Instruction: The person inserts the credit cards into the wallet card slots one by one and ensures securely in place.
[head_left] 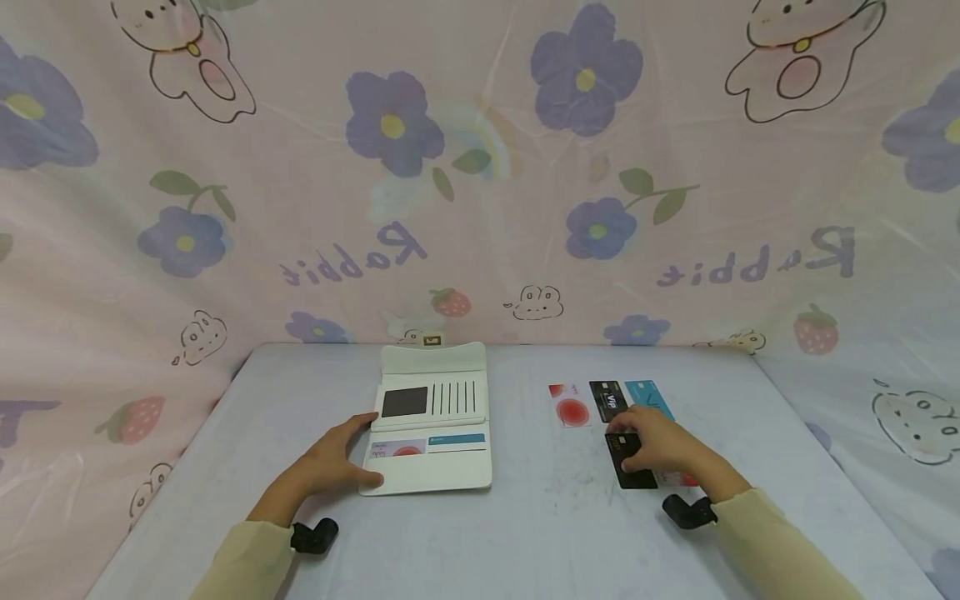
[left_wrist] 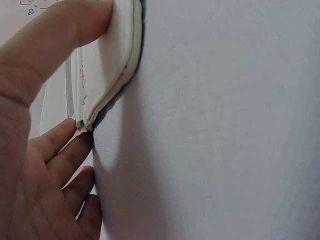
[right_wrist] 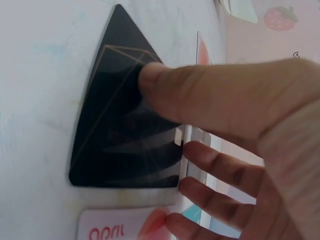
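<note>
A white wallet [head_left: 427, 477] lies unfolded on the table, with a pink-and-white card [head_left: 397, 449] and a blue-topped card [head_left: 456, 440] in its lower pocket. At its left edge, my left hand [head_left: 330, 458] rests with thumb and forefinger spread apart; the left wrist view has the thumb [left_wrist: 75, 27] on top and other fingertips touching the side. My right hand [head_left: 663, 442] pinches a black card [head_left: 626, 462], thumb on its face and fingers at its far edge. Whether that card is raised off the table, I cannot tell. Under the right hand, a card marked "april" [right_wrist: 120, 225] is partly hidden.
Beyond the right hand, a white card with a red circle [head_left: 572, 411], a black Vip card [head_left: 608, 401] and a blue card [head_left: 647, 395] lie in a row. A patterned cloth [head_left: 480, 208] hangs behind the white table [head_left: 540, 542].
</note>
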